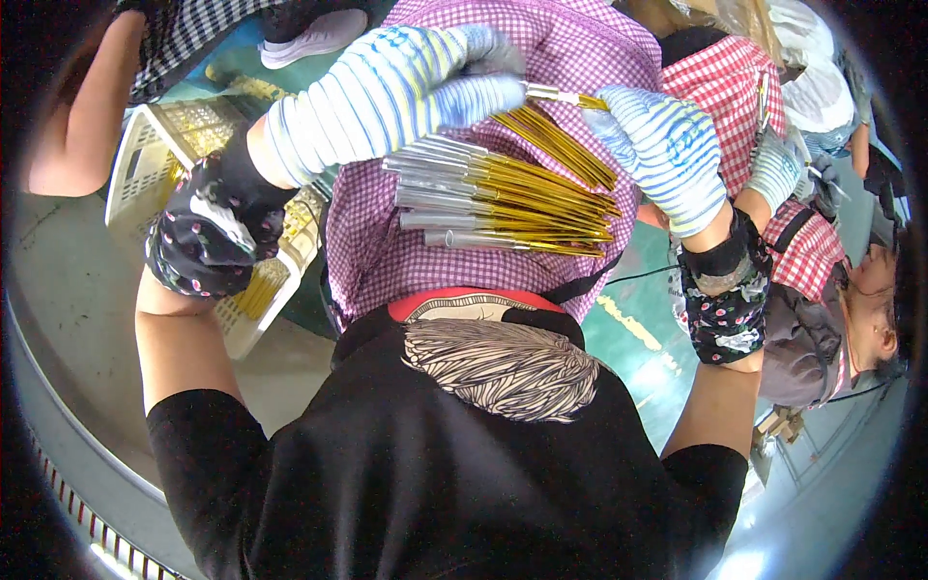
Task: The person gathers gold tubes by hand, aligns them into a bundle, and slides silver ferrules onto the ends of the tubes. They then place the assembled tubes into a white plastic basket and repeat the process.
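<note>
My left hand (416,82), in a blue-and-yellow striped knit glove, pinches the silver end of a slim paintbrush (565,97). My right hand (667,145), gloved the same way, is closed on its gold handle. The brush lies nearly level between the two hands, and its tip is hidden in my left fingers. Below, a fan of gold-handled brushes (532,203) with clear plastic sleeves (435,198) rests on my purple checked apron (372,261). Beside them, just under the held brush, lies a bundle of gold handles (565,145); no sleeves show on it.
Pale plastic baskets (145,174) holding yellow-gold pieces stand to my left. At the far left is another person's bare arm (87,116), near a white shoe (314,39). Close on my right sits a co-worker in a red checked apron (715,92), with a gloved hand (773,174).
</note>
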Tool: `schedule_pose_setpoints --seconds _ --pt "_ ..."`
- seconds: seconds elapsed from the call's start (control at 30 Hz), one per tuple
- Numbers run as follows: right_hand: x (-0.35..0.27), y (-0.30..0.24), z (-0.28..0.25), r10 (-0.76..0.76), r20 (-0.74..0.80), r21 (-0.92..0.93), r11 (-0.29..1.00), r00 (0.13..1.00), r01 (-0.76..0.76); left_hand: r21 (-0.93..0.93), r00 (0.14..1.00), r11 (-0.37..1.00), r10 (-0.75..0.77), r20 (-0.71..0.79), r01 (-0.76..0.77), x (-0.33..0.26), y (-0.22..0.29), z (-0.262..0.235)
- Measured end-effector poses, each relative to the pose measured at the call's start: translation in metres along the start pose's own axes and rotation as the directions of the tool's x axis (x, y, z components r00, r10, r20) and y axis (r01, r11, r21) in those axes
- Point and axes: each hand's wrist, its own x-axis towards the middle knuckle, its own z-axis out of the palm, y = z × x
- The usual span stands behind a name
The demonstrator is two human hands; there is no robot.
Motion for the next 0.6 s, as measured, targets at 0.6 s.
schedule_pose_setpoints --seconds 0.6 --pt "0.000 -0.011 0.012 -0.079 -0.182 0.076 0.993 0.980 0.094 -0.280 0.763 0.872 -0.149 0.629 0.401 -0.007 -0.014 -0.030"
